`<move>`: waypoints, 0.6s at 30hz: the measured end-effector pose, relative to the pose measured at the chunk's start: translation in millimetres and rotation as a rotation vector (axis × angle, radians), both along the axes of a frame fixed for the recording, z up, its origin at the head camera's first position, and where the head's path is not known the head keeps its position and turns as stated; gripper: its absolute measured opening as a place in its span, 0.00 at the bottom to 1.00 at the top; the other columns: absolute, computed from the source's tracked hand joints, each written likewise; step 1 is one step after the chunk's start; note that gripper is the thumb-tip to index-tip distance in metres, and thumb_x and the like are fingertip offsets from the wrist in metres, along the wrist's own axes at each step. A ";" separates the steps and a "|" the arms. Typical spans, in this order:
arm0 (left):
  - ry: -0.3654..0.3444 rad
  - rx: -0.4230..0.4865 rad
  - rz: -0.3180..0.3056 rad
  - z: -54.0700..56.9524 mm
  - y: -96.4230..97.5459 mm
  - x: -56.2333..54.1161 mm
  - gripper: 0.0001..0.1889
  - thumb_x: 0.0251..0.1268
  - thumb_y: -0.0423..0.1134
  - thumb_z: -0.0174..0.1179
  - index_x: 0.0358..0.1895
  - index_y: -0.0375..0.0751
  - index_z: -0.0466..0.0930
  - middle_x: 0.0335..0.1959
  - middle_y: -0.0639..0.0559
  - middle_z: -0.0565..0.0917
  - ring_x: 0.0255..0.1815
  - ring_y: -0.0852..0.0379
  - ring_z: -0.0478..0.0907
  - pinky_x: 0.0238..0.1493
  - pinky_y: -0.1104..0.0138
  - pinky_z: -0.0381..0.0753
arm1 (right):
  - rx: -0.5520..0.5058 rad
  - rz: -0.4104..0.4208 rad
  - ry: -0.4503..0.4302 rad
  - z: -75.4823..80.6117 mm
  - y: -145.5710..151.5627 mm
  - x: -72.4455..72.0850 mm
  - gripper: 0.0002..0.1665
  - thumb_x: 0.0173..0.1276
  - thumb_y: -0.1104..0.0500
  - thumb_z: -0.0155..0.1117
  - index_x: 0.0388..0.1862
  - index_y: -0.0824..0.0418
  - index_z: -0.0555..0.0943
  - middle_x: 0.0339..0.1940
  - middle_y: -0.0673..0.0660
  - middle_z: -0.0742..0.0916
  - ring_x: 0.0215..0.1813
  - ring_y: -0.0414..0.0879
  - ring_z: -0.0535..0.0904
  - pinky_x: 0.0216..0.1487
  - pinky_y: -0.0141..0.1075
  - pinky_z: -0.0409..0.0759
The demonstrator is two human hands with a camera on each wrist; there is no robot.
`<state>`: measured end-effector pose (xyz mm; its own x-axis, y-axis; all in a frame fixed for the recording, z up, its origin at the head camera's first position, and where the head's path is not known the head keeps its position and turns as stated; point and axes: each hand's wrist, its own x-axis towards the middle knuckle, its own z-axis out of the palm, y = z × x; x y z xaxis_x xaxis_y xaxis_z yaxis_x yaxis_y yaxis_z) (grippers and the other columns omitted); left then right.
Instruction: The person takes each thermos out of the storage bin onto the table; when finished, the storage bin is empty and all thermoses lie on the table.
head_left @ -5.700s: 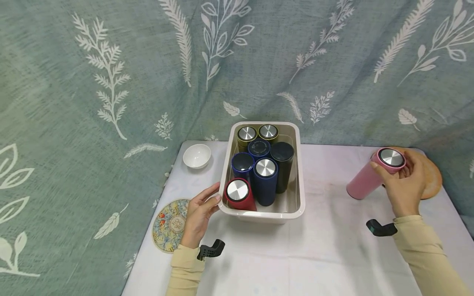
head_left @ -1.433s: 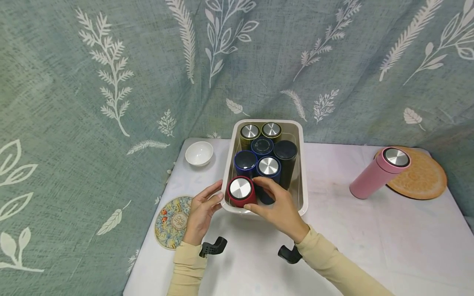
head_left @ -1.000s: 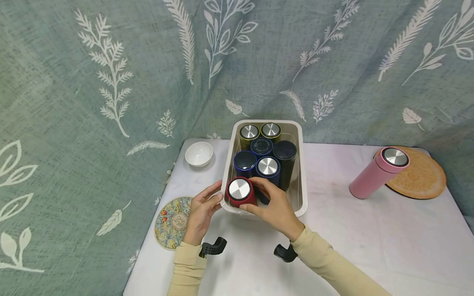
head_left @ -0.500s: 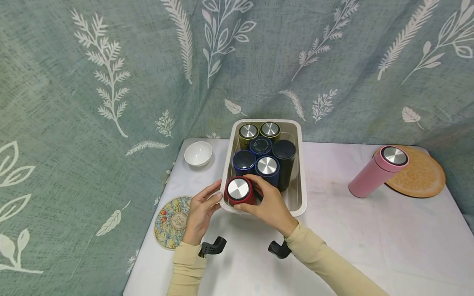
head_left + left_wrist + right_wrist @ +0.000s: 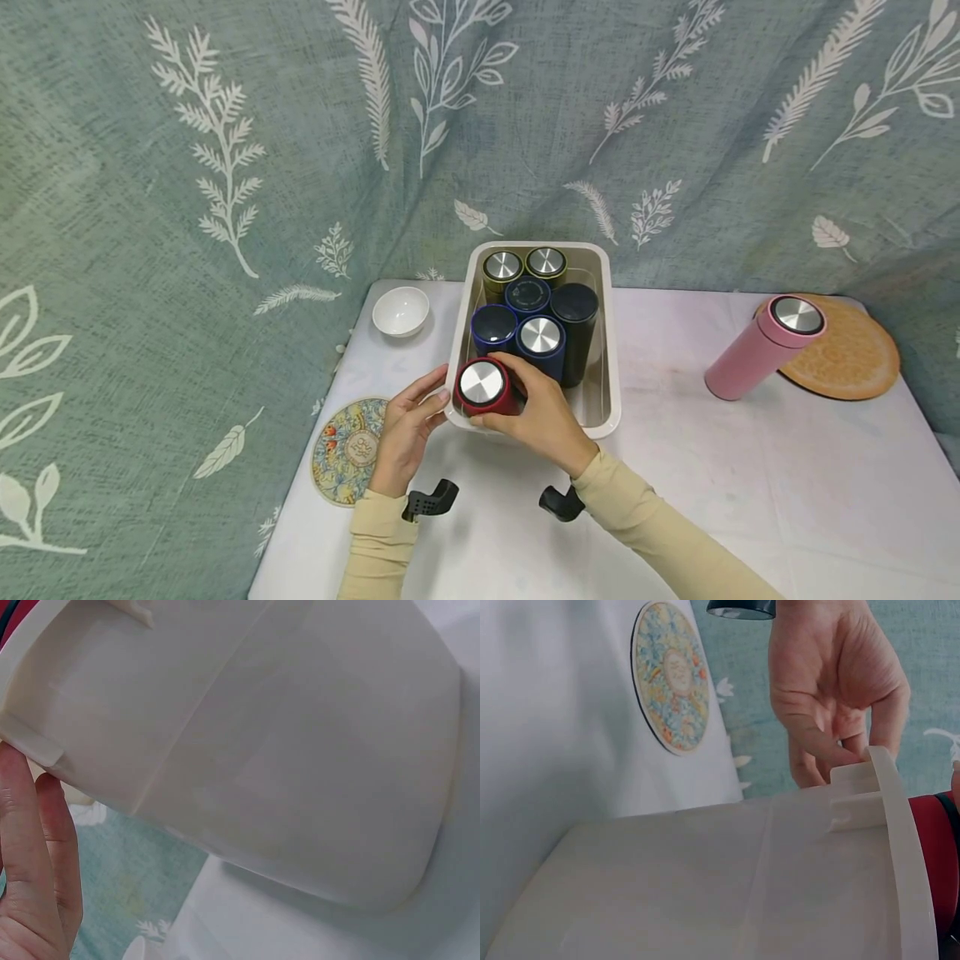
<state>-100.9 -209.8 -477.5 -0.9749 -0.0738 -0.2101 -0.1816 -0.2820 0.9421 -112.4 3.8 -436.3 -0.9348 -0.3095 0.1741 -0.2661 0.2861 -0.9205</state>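
In the head view a cream plastic bin (image 5: 612, 367) holds several upright insulated bottles. My left hand (image 5: 407, 431) pinches its left rim near the front corner; the right wrist view shows the thumb and fingers about that rim. At the bin's front-left corner, my right hand (image 5: 542, 417) grips the upper part of a red bottle (image 5: 482, 383) with a silver-topped lid, thumb in front and fingers behind. Just beyond it are a blue-rimmed bottle (image 5: 494, 327) and a navy bottle (image 5: 542, 337). Away to the right a pink bottle (image 5: 757, 354) stands alone on the table.
A tall black bottle (image 5: 576, 317), a dark blue bottle (image 5: 527, 296) and two olive bottles fill the back of the bin. Around it are a white bowl (image 5: 401, 312), a patterned round mat (image 5: 347, 454) and an orange-slice mat (image 5: 855, 350). A patterned curtain (image 5: 525, 125) hangs behind.
My right hand earlier held the pink bottle at the right, let go of it and moved left to the red bottle. Lately it has shifted slightly left, closing round it. My left hand stays at the rim.
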 end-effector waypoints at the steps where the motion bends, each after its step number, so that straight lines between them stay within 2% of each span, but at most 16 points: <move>1: -0.001 -0.001 0.000 -0.1 -0.2 0.1 0.26 0.69 0.26 0.57 0.70 0.30 0.70 0.53 0.60 0.85 0.45 0.65 0.85 0.44 0.73 0.84 | 0.009 0.001 0.002 0.1 -0.2 -0.1 0.50 0.45 0.56 0.86 0.69 0.55 0.74 0.65 0.54 0.83 0.65 0.47 0.81 0.67 0.43 0.80; 12: -0.009 -0.014 0.001 -1.0 -1.7 0.4 0.25 0.69 0.28 0.58 0.70 0.32 0.71 0.55 0.59 0.84 0.47 0.64 0.84 0.44 0.73 0.84 | 0.074 -0.033 0.028 -0.5 -1.6 -2.0 0.47 0.42 0.53 0.88 0.63 0.52 0.77 0.58 0.51 0.86 0.59 0.45 0.83 0.62 0.43 0.82; 18: 0.001 -0.008 0.014 0.2 0.4 0.5 0.26 0.69 0.27 0.59 0.69 0.31 0.71 0.54 0.59 0.84 0.46 0.64 0.84 0.43 0.73 0.83 | 0.062 -0.044 0.033 -0.2 -0.1 -1.6 0.46 0.41 0.53 0.88 0.62 0.51 0.77 0.55 0.50 0.87 0.57 0.44 0.84 0.59 0.42 0.84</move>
<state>-100.4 -209.4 -477.3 -0.9741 -0.0888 -0.2081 -0.1766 -0.2764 0.9447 -114.1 3.7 -436.5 -0.9417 -0.2796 0.1871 -0.2823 0.3543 -0.8915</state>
